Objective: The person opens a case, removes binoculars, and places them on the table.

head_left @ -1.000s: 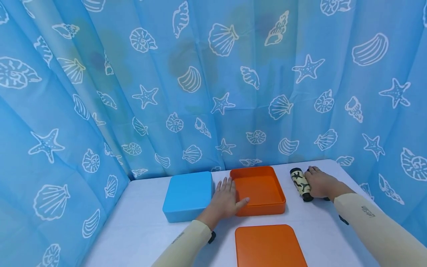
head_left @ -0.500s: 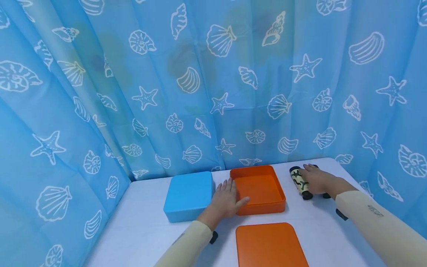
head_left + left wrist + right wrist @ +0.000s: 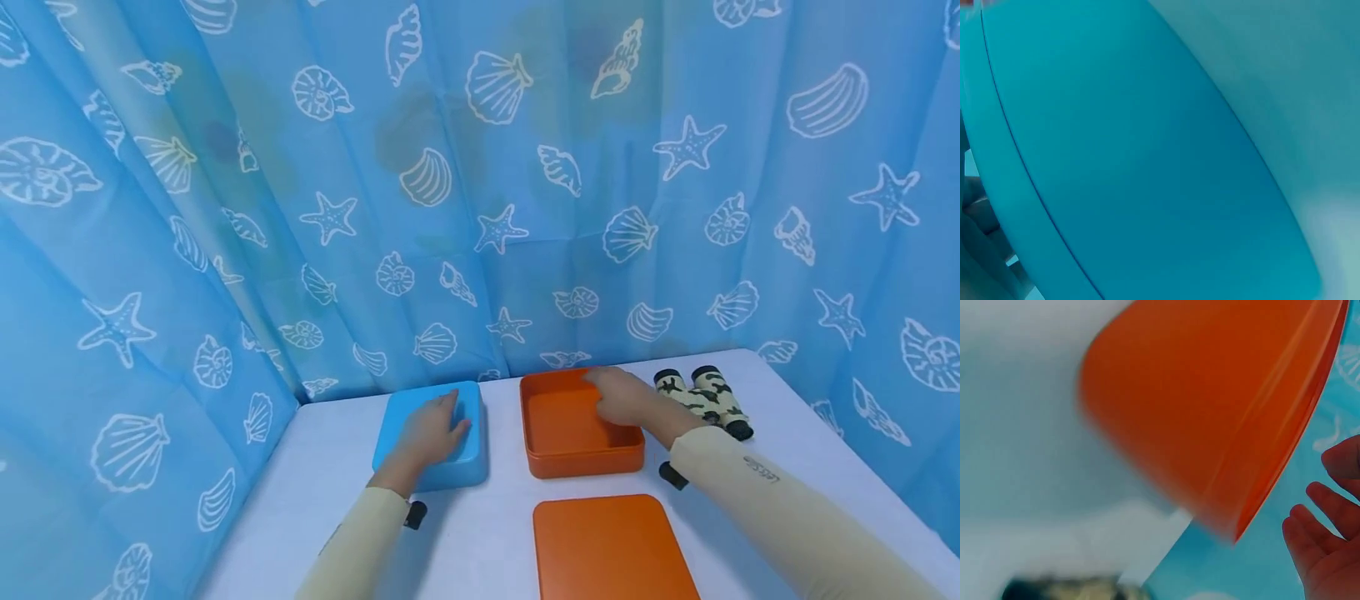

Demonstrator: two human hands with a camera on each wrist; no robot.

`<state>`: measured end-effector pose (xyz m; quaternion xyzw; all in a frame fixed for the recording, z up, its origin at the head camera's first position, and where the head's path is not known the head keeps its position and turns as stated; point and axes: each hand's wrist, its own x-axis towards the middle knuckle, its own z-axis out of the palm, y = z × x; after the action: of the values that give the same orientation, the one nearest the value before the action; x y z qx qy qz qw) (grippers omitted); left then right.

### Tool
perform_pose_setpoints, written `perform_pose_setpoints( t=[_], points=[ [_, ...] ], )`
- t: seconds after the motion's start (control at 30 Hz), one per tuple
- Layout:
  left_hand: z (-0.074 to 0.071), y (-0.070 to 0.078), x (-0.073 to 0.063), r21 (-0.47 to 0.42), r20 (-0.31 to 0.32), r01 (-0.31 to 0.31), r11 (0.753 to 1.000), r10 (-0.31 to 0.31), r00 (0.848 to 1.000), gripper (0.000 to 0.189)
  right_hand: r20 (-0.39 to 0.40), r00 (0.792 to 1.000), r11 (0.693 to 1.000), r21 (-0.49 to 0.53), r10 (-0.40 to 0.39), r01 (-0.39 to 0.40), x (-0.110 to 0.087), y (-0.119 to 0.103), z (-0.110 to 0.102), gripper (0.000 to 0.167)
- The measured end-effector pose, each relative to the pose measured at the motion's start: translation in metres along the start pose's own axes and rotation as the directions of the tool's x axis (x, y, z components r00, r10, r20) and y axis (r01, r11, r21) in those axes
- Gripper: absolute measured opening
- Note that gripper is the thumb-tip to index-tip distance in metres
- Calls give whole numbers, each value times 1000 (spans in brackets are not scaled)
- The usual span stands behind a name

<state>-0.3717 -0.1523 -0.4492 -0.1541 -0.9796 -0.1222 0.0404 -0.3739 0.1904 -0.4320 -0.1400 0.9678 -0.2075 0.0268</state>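
Observation:
My left hand [image 3: 431,433] is over the blue lidded box [image 3: 468,417], with the index finger and thumb extended; whether it touches the lid is unclear. In the left wrist view the box side [image 3: 1135,156] and lid seam fill most of the picture, with dim fingers [image 3: 985,219] at the edge. My right hand [image 3: 626,398] is above the right side of the orange open box [image 3: 585,460], holding nothing. Its loosely bent fingers [image 3: 1329,531] are apart from the box wall [image 3: 1172,394] in the right wrist view. Camouflage binoculars [image 3: 723,400] lie right of the orange box.
An orange square lid [image 3: 611,546] lies flat in front of the orange box. White cloth covers the table [image 3: 300,500]. A blue shell-patterned curtain [image 3: 480,183] surrounds the back and sides.
My right hand has let go of the binoculars and moved left over the orange box. My left hand has moved left from the orange box's edge to above the blue box.

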Motion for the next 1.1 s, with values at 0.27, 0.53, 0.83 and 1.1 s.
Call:
perform_pose_setpoints(
  t=[0.27,0.53,0.83,1.1],
  points=[
    [-10,-74,-16,-125,-60,215,969,-224,973,64,-63,998,982,189,-2,14,17,-44,22,45],
    [-16,-88,-12,-324,-51,347,880,-382,923,62,19,1000,922,388,-6,-2,38,-98,52,35],
    [-31,-101,-11,-379,122,500,778,-494,861,63,219,973,523,823,69,-222,60,-132,85,45],
    [-44,-94,0,-383,245,599,703,-548,800,64,320,920,141,924,226,-356,71,-137,85,50]
  ],
)
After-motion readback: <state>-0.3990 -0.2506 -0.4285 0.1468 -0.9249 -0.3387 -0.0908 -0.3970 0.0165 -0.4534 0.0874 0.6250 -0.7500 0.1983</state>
